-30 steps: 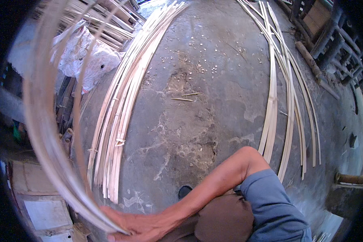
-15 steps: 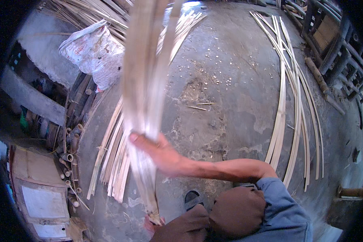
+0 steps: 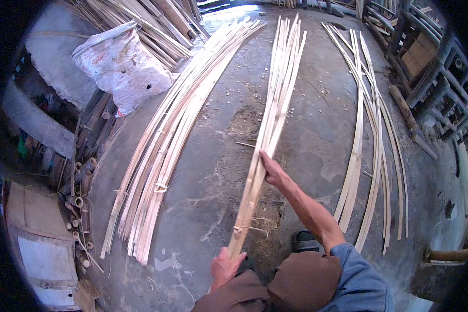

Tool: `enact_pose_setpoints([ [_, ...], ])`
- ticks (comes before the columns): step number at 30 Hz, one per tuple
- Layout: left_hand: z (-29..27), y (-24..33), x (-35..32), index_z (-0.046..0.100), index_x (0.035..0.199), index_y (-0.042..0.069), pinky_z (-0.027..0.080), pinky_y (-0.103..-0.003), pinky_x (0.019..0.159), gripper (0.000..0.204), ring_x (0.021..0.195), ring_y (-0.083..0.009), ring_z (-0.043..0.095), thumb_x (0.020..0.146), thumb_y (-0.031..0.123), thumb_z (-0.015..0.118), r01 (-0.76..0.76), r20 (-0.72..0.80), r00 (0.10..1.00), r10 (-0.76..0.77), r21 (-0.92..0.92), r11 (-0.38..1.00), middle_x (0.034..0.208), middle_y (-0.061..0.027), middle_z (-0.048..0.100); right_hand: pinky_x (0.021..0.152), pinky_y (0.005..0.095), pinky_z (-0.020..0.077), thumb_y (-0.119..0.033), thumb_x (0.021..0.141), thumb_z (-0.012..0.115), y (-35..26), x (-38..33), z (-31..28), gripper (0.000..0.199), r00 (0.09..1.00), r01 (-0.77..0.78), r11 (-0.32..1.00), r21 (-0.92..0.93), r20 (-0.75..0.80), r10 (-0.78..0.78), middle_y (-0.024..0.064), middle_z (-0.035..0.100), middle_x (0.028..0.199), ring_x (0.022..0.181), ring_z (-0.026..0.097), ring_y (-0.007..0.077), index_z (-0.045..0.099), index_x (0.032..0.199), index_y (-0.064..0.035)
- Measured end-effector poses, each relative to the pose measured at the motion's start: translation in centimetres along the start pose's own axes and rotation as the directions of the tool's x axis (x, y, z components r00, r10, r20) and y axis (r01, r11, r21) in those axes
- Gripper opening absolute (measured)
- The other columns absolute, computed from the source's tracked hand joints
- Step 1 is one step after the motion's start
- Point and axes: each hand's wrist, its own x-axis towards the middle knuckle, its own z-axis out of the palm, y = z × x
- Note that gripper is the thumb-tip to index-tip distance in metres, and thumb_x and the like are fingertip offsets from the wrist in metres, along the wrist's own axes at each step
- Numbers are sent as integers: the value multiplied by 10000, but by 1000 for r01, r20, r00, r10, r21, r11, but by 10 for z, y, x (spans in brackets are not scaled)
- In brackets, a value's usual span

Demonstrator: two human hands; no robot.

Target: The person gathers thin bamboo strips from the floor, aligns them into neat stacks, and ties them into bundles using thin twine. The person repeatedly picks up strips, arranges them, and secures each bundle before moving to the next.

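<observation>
A long bundle of pale bamboo strips (image 3: 268,130) slants away from me over the middle of the floor, its far ends fanned a little. My left hand (image 3: 225,266) grips its near end, close to my knees. Partway along, my right hand (image 3: 271,169) is closed around the strips from the right side, its fingers partly hidden by them. Between the two hands a thin tie (image 3: 239,229) wraps the bundle, its loose ends sticking out to the right.
Left of me lies a larger pile of bamboo strips (image 3: 164,151); on the right, a looser group of strips (image 3: 356,156) crosses at its far end. A white sack (image 3: 127,67) stands at the back left. Bamboo poles (image 3: 84,192) line the left; a wooden rack (image 3: 431,67) is at far right.
The bundle has come down from upright in front of me and swung right, now lying low over the mid-floor. Both hands moved rightward with it, uncovering the left pile and sack.
</observation>
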Motion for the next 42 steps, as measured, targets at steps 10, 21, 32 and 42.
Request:
enact_pose_setpoints([
  [10, 29, -5, -15, 602, 1081, 34, 510, -490, 783, 539, 911, -409, 666, 803, 479, 725, 69, 137, 989, -58, -78, 995, 951, -236, 687, 901, 439, 524, -553, 984, 478, 51, -13, -43, 611, 996, -62, 993, -100, -68, 56, 130, 675, 1107, 972, 656, 256, 577, 1240, -7],
  [21, 39, -5, 54, 642, 1064, -19, 503, -389, 747, 421, 848, -265, 674, 878, 358, 667, -159, 51, 977, 206, -464, 871, 904, -202, 679, 971, 392, 479, -524, 1034, 343, -10, -16, -48, 612, 995, 40, 993, -111, 97, -30, 113, 597, 1259, 1167, 579, 240, 442, 1387, -35],
  [32, 40, 10, 85, 664, 1060, -25, 497, -320, 717, 405, 782, -128, 596, 896, 346, 676, -8, 187, 972, 139, -568, 823, 848, -74, 669, 956, 396, 480, -288, 969, 607, 55, -146, -69, 422, 800, 531, 156, -833, 431, -417, 159, 613, 1205, 1155, 585, 290, 518, 1296, -35],
  [42, 50, -19, 95, 509, 1297, 31, 525, -292, 779, 445, 836, -118, 605, 930, 233, 661, 132, 493, 795, 353, -709, 693, 1030, -48, 615, 598, 372, 436, -301, 1013, 528, 55, -142, -62, 334, 937, 342, 214, -915, 315, -150, 115, 542, 681, 646, 531, 182, 599, 930, 15],
])
